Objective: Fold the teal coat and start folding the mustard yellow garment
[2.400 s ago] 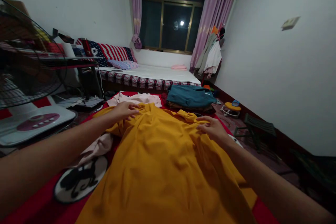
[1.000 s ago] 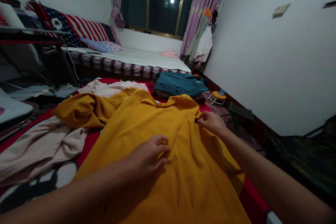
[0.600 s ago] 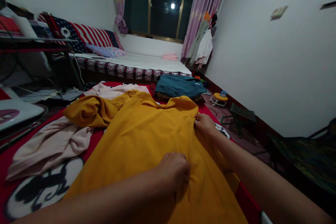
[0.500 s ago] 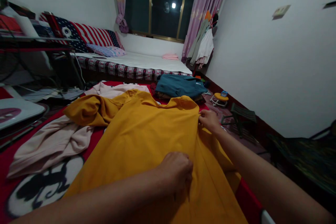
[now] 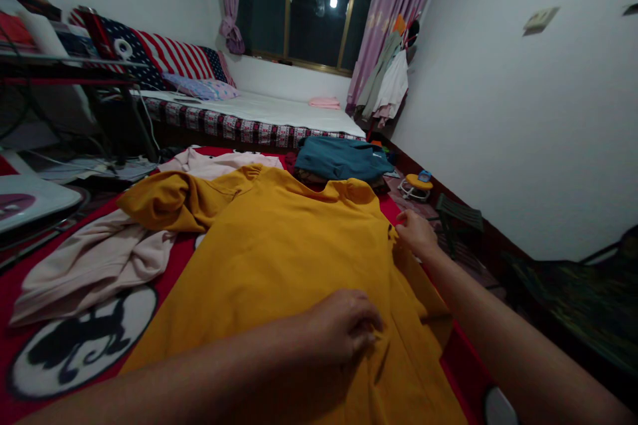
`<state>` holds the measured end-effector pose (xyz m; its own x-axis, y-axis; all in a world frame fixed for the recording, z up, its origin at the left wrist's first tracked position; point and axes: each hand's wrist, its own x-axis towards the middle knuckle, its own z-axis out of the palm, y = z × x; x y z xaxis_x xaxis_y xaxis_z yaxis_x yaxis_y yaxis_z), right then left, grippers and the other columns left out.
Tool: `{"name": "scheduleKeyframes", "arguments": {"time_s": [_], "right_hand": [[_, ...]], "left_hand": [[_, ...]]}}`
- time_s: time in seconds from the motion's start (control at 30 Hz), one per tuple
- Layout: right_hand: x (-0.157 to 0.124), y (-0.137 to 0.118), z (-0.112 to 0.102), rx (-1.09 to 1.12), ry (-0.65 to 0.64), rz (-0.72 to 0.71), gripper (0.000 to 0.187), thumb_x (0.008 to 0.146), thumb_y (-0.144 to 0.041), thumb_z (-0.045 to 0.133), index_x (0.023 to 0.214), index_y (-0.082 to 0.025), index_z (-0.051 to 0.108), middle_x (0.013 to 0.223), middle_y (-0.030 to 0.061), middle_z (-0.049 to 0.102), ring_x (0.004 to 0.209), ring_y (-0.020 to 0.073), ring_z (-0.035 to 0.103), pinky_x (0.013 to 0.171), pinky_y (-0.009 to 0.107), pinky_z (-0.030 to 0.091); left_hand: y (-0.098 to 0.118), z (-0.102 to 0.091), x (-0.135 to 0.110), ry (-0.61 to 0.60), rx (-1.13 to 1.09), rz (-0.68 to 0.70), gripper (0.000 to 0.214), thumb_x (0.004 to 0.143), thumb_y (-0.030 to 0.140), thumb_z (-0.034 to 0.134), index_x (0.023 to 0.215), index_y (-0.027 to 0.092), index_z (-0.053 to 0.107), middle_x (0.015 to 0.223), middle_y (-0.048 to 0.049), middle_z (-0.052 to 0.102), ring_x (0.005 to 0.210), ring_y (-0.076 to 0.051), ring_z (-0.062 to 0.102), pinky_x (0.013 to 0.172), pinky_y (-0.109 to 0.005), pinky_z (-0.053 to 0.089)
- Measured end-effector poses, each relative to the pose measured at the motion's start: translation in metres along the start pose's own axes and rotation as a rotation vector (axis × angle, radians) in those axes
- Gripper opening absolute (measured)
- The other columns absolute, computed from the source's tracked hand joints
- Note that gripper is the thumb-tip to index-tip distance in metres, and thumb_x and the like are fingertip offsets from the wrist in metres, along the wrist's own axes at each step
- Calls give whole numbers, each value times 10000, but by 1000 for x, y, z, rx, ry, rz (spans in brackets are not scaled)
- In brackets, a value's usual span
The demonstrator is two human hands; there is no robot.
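A mustard-yellow long-sleeved top [image 5: 294, 239] lies spread out in front of me, its neckline at the far end and one sleeve bunched to the left. My left hand [image 5: 343, 325] is closed in a pinch on a fold of it near the lower right; the fingertips are partly hidden. Farther up, at the top's right edge, my right hand [image 5: 417, 234] has its fingers curled together against crumpled cloth. The right sleeve seems tucked along that side, mostly out of sight.
Under the top lies a red cartoon-print blanket [image 5: 174, 265]. A pale pink garment [image 5: 100, 265] sits left, and folded teal clothing [image 5: 341, 158] is stacked beyond the neckline. A folding stool [image 5: 458, 219] and a small round yellow stool [image 5: 417, 182] stand right. A bed [image 5: 269, 109] is behind.
Both hands have moved a little to the right, drawing the yellow top's right side outward. The fold under my left hand has shifted right too. The view has tilted slightly.
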<state>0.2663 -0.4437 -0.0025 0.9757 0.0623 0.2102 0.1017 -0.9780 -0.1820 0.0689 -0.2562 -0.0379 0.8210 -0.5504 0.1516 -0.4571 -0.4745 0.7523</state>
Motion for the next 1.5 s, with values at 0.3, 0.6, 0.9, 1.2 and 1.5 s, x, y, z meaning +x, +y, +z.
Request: {"name": "scheduleKeyframes", "arguments": {"time_s": [0.3, 0.6, 0.9, 1.2, 1.5], "right_hand": [[-102, 13, -34, -73, -470, -297, 273, 730, -473, 645, 718, -200, 641, 734, 16, 679, 670, 160, 597, 525, 239, 282], [-170, -6, -36, -240, -308, -351, 133, 805, -321, 554, 872, -212, 588, 897, 63, 672, 738, 209, 626, 557, 274, 264], [-159, 19, -41, 262, -254, -223, 87, 688, -265, 503, 621, -211, 519, 599, -3, 584, 590, 155, 546, 534, 243, 314], [-136, 40, -52, -153, -336, -140, 134, 723, -262, 531, 687, -257, 660, 734, 34, 693, 691, 232, 636, 544, 287, 334], [-103, -82, -13, 245, -322, -870, 612, 872, -432, 502, 1437, -238, 369, 1470, 76, 416, 1322, 217, 408, 1093, 358, 305]], "left_hand": [[-37, -61, -58, 112, 169, -143, 103, 759, 185, 665, 863, 187, 664, 912, -25, 600, 827, -152, 546, 738, -244, 407], [-24, -48, -58, 45, 288, -266, 72, 770, 125, 585, 771, 183, 629, 841, -17, 642, 815, -157, 565, 723, -245, 400], [-4, -51, -57, 198, 209, -123, 69, 805, 133, 529, 762, 173, 565, 818, -13, 608, 777, -136, 545, 684, -222, 377], [-8, -54, -51, -88, 176, -219, 151, 829, 280, 581, 824, 179, 695, 752, -7, 666, 656, -121, 561, 573, -205, 353], [-77, -87, -12, 389, 493, -258, 365, 893, 282, 521, 1240, 195, 598, 1356, -119, 515, 1256, -242, 463, 1074, -389, 341]]}}
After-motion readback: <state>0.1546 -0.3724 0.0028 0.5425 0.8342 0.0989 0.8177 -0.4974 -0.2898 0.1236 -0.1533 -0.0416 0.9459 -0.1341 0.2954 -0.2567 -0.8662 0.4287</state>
